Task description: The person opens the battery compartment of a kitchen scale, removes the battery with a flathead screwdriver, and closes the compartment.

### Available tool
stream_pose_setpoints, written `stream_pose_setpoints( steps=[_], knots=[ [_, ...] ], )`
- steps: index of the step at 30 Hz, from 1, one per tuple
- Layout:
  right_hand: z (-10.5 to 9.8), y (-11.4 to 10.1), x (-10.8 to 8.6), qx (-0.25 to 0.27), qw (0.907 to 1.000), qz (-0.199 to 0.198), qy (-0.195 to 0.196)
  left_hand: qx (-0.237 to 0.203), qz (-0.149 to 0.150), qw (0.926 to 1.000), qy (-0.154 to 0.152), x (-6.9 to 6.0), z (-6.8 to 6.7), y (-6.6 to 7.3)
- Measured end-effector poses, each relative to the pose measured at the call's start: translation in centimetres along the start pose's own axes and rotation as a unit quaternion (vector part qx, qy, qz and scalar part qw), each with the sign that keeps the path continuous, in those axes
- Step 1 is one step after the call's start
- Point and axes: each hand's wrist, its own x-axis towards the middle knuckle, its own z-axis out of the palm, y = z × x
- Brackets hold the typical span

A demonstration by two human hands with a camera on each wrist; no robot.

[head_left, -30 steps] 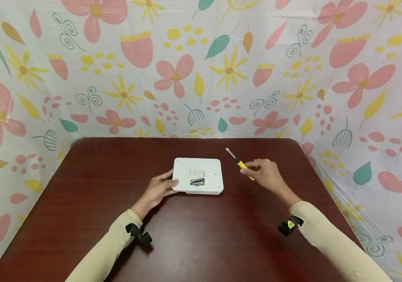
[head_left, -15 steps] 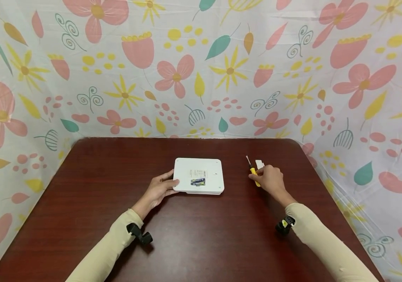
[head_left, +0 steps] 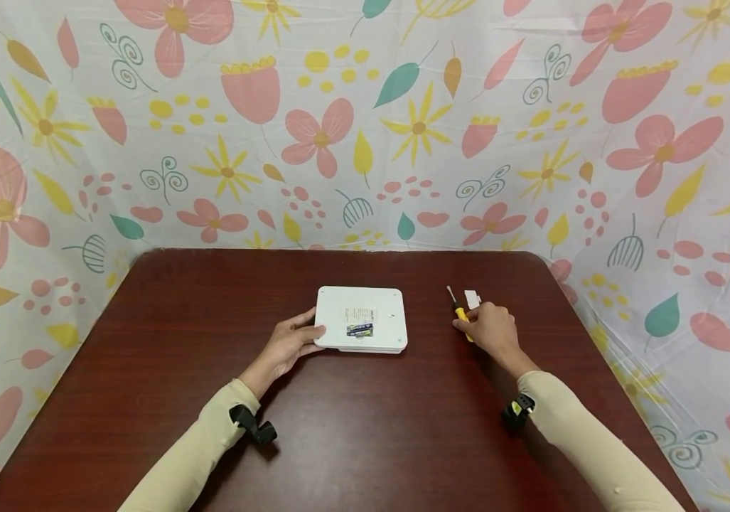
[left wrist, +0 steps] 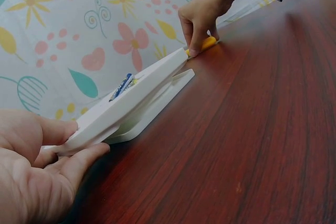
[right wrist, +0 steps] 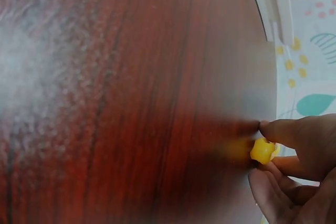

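Note:
A flat white device [head_left: 377,302], resembling a kitchen scale with its underside up, has a printed label and blue-and-yellow batteries [head_left: 360,330] in its open compartment. My left hand [head_left: 284,348] grips its left edge, thumb on top and fingers below. In the left wrist view the device [left wrist: 134,95] is tilted, its second layer resting on the table. To the right, my right hand [head_left: 494,331] pinches the yellow handle of a screwdriver [head_left: 460,313] lying low at the tabletop, tip pointing away. The handle's end [right wrist: 262,151] shows between thumb and fingers in the right wrist view.
A small white cover [head_left: 472,299] lies just beyond my right hand, beside the screwdriver. The dark red wooden table [head_left: 352,434] reaches back to a flowered curtain [head_left: 365,178] that also rises at both sides.
My right hand has moved right and lowered the screwdriver to the tabletop beside the small white cover, which has come into sight. My left hand and the device have stayed nearly still.

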Motion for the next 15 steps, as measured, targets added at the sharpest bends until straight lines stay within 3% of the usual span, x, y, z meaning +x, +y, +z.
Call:
stream_pose_setpoints(
  steps=[6,15],
  knots=[
    [-0.04,-0.04,-0.04,-0.018,0.9996,0.021,-0.003,-0.002,0.0,1.0,0.001,0.04,0.15,-0.08],
    [-0.62,-0.31,-0.2,-0.025,0.9996,-0.001,-0.013,0.001,-0.002,1.0,0.001,0.13,-0.1,-0.14]
  ],
)
